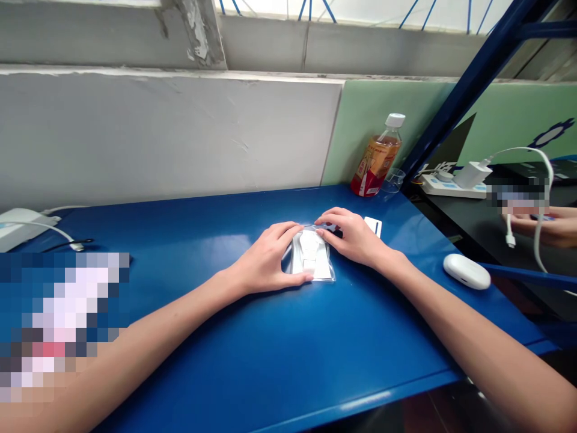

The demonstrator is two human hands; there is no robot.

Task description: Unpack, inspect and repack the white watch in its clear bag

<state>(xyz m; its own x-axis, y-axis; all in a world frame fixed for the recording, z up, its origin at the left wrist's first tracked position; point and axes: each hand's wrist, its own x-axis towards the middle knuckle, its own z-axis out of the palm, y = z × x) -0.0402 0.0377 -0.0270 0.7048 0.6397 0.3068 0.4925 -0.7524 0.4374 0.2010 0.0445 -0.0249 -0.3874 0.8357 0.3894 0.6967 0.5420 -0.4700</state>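
Note:
A small clear plastic bag (323,267) with a flat white item inside lies on the blue table. My left hand (264,258) grips its left side, the thumb on the lower part and the fingers at the upper left. At the bag's upper right, my right hand (354,236) has its thumb and index finger closed on the edge. The fingertips of both hands hide parts of the bag's top. Just behind my right hand lies a white card (373,226) with a dark stripe, partly covered by the hand.
A drink bottle (377,157) stands at the back right beside a small clear plastic piece (393,180). A white rounded case (466,272) sits near the right edge. White chargers and cables lie at both sides. Another person's hand (547,225) shows at far right. A blue post (469,78) rises behind.

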